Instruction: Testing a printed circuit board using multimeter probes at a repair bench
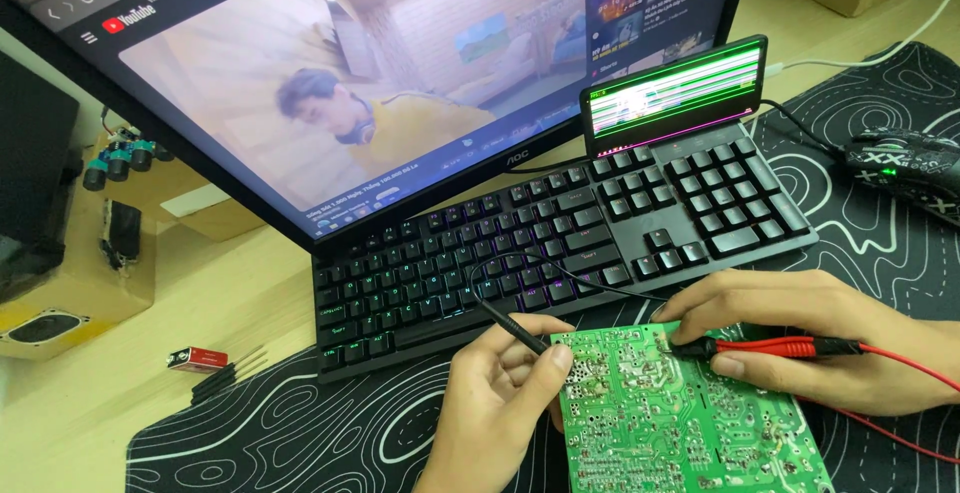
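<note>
Left hand [495, 393] pinching slim black probe [512, 328], tip pointing down-right onto green rectangular circuit board [680, 423], right hand [810, 338] gripping red probe [775, 346] lying horizontally, tip pointing left onto board.

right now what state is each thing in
monitor: on, video showing
phone: on, screen glitched with stripes, propped behind the keyboard
keyboard: backlit
board: solder side up on the mat
black probe: held in left hand, tip near the board's edge
red probe: held in right hand, tip on the board
battery: lying on the desk, loose
mouse: untouched
</note>
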